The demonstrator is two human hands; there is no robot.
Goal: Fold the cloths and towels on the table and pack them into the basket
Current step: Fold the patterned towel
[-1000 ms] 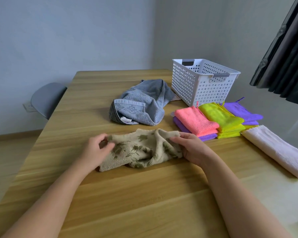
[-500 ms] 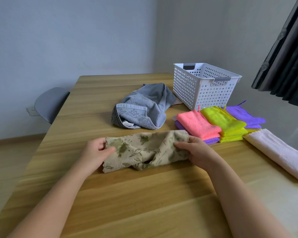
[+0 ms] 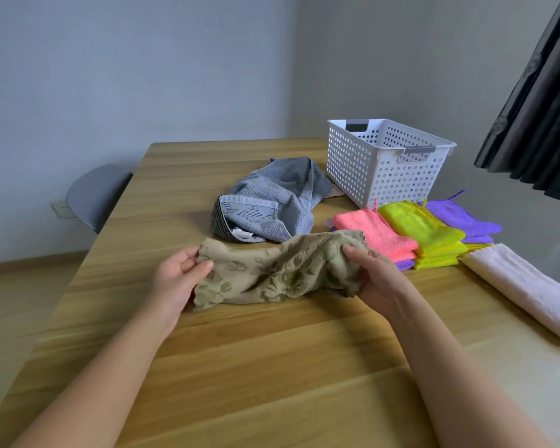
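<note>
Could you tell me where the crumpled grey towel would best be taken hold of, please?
Probably the grey towel by its flat banded hem, from the near side: that edge lies exposed facing the person, while the rest is bunched up toward the basket.

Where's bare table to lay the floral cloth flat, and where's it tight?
Free: near side of the table, below the floral cloth between the forearms; the strip left of the left hand; the far edge behind the grey towel. Tight: the right side, where basket, pink stack, yellow stack, purple stack and pale towel crowd.
</note>
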